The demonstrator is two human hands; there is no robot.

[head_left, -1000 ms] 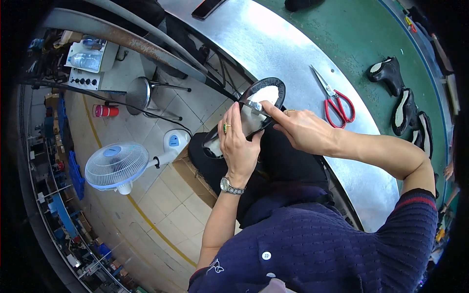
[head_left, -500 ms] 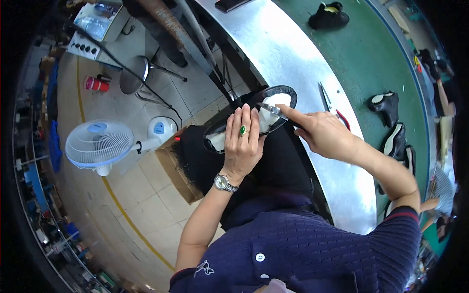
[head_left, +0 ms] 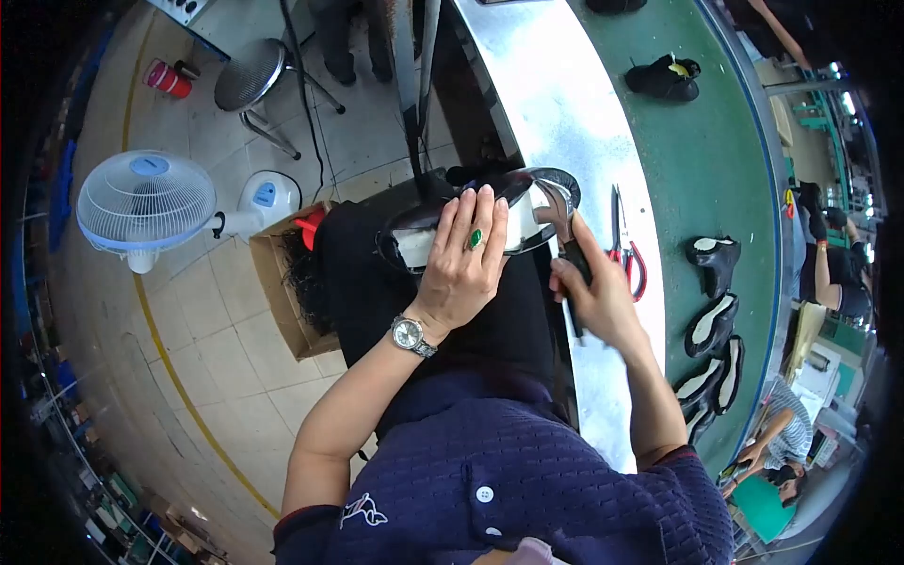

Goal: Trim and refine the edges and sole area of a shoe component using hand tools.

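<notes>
A black shoe upper (head_left: 520, 224) lies across my lap with its underside up, a white sole area showing inside the folded black edge. My left hand (head_left: 464, 250) lies over its middle, fingers stretched across it and hooked toward the far side; the thumb is hidden. Closed around a dark handle, my right hand (head_left: 603, 299) holds a hammer (head_left: 557, 209). Its shiny curved metal head touches or hovers at the shoe's right end; I cannot tell which. Beside that hand, on the metal bench, rest scissors (head_left: 619, 247) with red handles.
The metal bench (head_left: 565, 85) curves along my right, next to a green surface (head_left: 650, 169) with several black shoes (head_left: 713, 325). On my left stand a fan (head_left: 146, 202), a stool (head_left: 250, 75) and a cardboard box (head_left: 278, 292). People work at the far right.
The view has shifted, with the bench more upright. My right hand has swung down and nearer, turning the hammer's handle toward me. My left hand stays on the shoe.
</notes>
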